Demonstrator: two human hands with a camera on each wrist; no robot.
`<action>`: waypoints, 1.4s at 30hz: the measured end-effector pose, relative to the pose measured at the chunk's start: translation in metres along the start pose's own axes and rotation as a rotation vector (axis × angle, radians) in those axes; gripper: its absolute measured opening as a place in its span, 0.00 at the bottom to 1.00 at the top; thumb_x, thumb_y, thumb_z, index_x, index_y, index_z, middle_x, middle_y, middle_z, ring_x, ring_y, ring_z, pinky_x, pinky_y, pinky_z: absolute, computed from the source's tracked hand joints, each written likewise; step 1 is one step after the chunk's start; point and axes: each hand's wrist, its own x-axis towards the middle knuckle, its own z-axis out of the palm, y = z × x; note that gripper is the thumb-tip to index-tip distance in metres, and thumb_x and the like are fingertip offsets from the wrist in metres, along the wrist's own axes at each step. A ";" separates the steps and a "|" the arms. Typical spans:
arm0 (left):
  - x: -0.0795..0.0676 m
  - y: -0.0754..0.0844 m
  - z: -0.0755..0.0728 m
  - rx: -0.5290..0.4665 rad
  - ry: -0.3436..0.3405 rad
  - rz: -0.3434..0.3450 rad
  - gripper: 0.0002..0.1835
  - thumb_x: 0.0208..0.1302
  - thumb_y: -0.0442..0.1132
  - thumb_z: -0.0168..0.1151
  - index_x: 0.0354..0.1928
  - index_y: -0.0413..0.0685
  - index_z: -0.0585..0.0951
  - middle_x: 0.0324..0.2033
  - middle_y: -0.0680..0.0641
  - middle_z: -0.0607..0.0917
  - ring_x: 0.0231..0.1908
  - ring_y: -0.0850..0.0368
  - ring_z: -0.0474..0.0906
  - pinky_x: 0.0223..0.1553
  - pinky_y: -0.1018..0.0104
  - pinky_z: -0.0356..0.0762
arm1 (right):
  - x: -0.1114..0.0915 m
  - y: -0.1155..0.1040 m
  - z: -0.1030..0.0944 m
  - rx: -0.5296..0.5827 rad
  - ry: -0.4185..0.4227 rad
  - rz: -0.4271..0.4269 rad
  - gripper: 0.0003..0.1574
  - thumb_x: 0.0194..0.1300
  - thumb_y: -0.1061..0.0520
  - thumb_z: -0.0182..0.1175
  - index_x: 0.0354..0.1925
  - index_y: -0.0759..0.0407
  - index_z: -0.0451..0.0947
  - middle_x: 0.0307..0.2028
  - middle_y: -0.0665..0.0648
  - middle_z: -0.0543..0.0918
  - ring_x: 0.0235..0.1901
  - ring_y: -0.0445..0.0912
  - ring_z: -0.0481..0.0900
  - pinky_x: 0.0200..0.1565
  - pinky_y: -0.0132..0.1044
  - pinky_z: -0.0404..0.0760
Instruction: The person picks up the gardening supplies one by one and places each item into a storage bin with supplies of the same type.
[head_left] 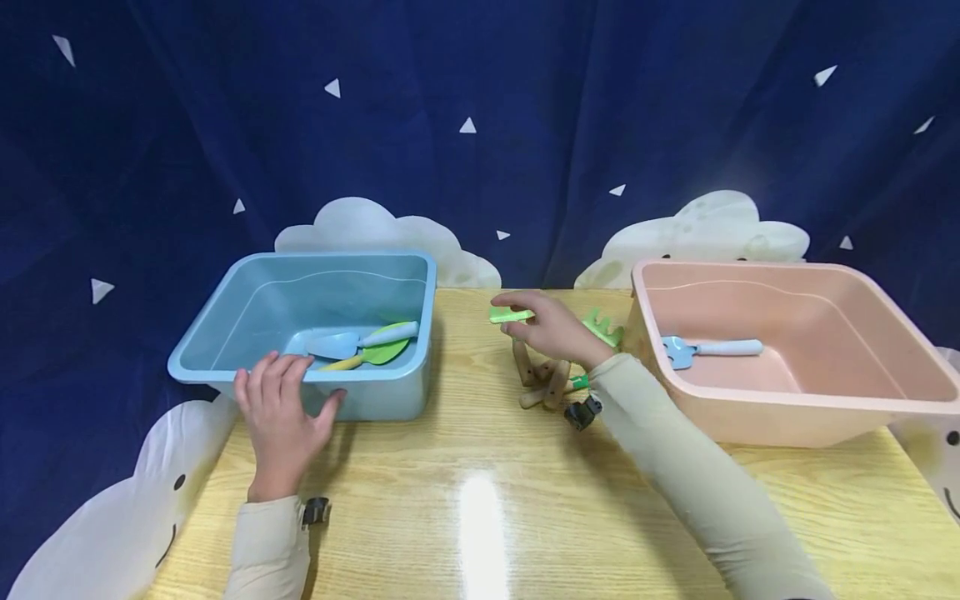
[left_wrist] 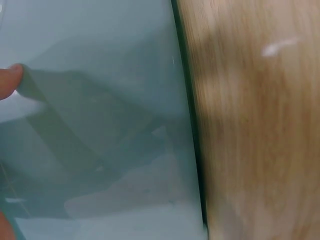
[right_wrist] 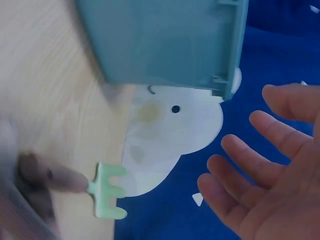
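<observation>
My left hand (head_left: 281,412) rests on the front rim of the blue bin (head_left: 386,396), fingers over the rim and thumb near its outer wall. Inside that bin lie a blue trowel (head_left: 337,345) and a green shovel (head_left: 386,352) with a yellow handle. Out over a small pile of wooden-handled tools, my right hand (head_left: 557,327) reaches with fingers spread and nothing in its palm. A light green rake (right_wrist: 104,192) with a brown handle shows beneath it in the right wrist view. Another green rake (head_left: 602,327) lies beside my right wrist.
The pink bin (head_left: 787,410) stands at the right, holding a small blue tool (head_left: 681,353) with a pale handle. Wooden handles (head_left: 557,385) cross each other on the table (head_left: 397,500). A dark blue curtain (head_left: 420,167) with white clouds hangs behind.
</observation>
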 end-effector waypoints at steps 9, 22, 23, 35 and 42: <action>0.000 0.002 0.000 -0.014 0.004 -0.008 0.31 0.46 0.48 0.70 0.52 0.38 0.78 0.53 0.38 0.79 0.62 0.36 0.67 0.73 0.39 0.46 | -0.048 0.019 0.012 0.271 0.084 0.140 0.28 0.72 0.58 0.57 0.68 0.54 0.70 0.68 0.64 0.71 0.60 0.61 0.79 0.44 0.51 0.85; 0.002 -0.001 0.000 -0.012 0.050 0.009 0.31 0.46 0.50 0.69 0.51 0.38 0.79 0.52 0.38 0.80 0.60 0.37 0.68 0.73 0.42 0.47 | -0.073 0.026 0.009 0.206 0.151 0.070 0.25 0.72 0.62 0.55 0.65 0.60 0.72 0.65 0.63 0.74 0.62 0.59 0.76 0.61 0.54 0.77; 0.002 0.000 -0.001 -0.011 0.046 0.007 0.31 0.46 0.50 0.69 0.51 0.38 0.79 0.52 0.38 0.80 0.60 0.37 0.68 0.73 0.41 0.47 | -0.074 0.025 0.009 0.207 0.150 0.065 0.25 0.71 0.63 0.55 0.65 0.61 0.72 0.65 0.64 0.74 0.61 0.60 0.77 0.61 0.54 0.77; 0.006 0.006 -0.014 0.046 -0.109 -0.022 0.35 0.46 0.45 0.73 0.57 0.38 0.75 0.54 0.36 0.78 0.61 0.34 0.67 0.71 0.36 0.48 | -0.095 0.020 0.003 0.029 0.191 0.004 0.26 0.70 0.59 0.60 0.65 0.58 0.71 0.67 0.61 0.72 0.59 0.58 0.78 0.55 0.53 0.80; 0.011 0.016 -0.024 0.058 -0.196 -0.060 0.40 0.43 0.43 0.75 0.61 0.39 0.73 0.59 0.34 0.74 0.66 0.32 0.62 0.71 0.35 0.47 | -0.112 0.011 0.001 -0.114 0.208 -0.072 0.28 0.68 0.58 0.63 0.65 0.55 0.72 0.65 0.57 0.74 0.61 0.53 0.77 0.54 0.50 0.81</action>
